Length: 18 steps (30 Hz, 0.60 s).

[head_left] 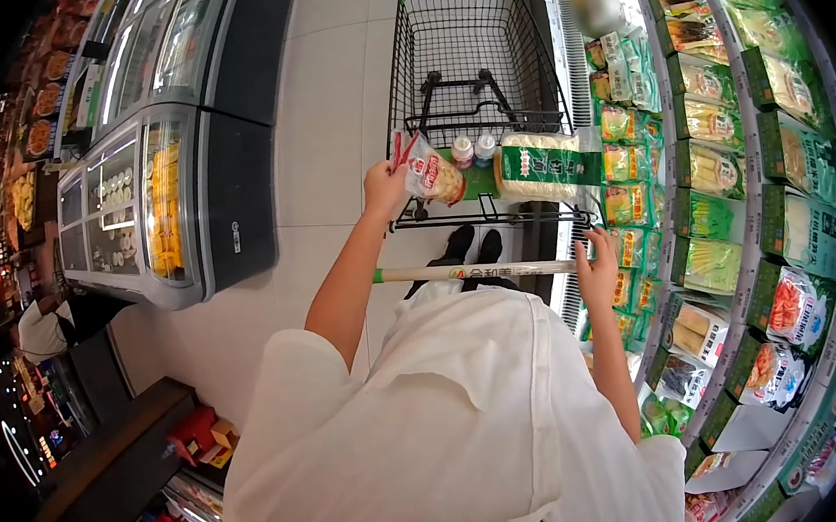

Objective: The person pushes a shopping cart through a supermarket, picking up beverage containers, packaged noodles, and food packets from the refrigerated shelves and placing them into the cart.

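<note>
My left hand [386, 187] is closed on the red-edged top of a clear plastic food bag [436, 176], its contents pale and chunky with red and white print. The bag is over the green child-seat panel [478, 182] of a shopping cart [476, 85]. Beside it on the panel stand two small bottles with white caps [473, 151]. Right of them lies a large white package with a green label [548, 165]. My right hand [597, 262] is at the right end of the cart handle [497, 269], fingers apart and stretched past the bar.
Refrigerated shelves [715, 169] with packaged food run close along the right side of the cart. Glass-topped freezer cases [166, 197] stand to the left, across a tiled floor [316, 151]. A person [55, 324] is at the far left. My shoes [473, 244] show beneath the cart.
</note>
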### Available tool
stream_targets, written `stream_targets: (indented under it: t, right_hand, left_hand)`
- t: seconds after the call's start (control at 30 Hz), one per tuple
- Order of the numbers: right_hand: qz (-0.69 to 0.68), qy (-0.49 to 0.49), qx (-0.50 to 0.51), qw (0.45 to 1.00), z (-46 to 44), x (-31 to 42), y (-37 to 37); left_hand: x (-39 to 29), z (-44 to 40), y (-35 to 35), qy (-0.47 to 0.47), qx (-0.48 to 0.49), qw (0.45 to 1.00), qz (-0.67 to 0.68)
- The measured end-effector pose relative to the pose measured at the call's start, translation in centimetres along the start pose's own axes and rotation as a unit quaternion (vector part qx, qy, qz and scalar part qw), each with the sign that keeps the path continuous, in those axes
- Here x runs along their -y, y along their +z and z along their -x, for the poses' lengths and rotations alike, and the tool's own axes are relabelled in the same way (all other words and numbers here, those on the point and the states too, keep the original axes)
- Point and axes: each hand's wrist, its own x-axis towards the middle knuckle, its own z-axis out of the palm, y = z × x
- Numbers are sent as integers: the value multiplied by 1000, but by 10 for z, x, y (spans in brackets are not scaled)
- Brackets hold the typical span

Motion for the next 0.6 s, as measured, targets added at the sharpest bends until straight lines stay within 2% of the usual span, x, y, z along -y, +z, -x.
stream_targets:
  t: [0.03, 0.1, 0.13, 0.33, 0.43, 0.5, 0.6]
  right_hand:
    - [-3, -1, 0, 1000, 2, -2, 4]
    - [102, -86, 14, 991, 5, -5, 10]
    - [104, -99, 1, 990, 7, -6, 14]
    - [145, -126, -19, 981, 6, -10, 20]
    - [148, -126, -16, 981, 5, -11, 17]
    - [149, -126, -12, 981, 2, -11, 14]
    - [149, -113, 2, 982, -2, -12, 12]
  left_hand:
    - [2, -3, -3, 1, -2, 1000, -2]
    - [7, -7, -6, -3, -6, 1000, -13]
    - [10, -8, -6, -2, -7, 1000, -13]
    - [10, -9, 1, 1, -13, 997, -75]
    - [5, -23, 9, -43, -40, 988, -140]
    - [-18, -20, 4, -136, 16, 988, -69]
    - [8, -48, 5, -188, 21, 982, -22]
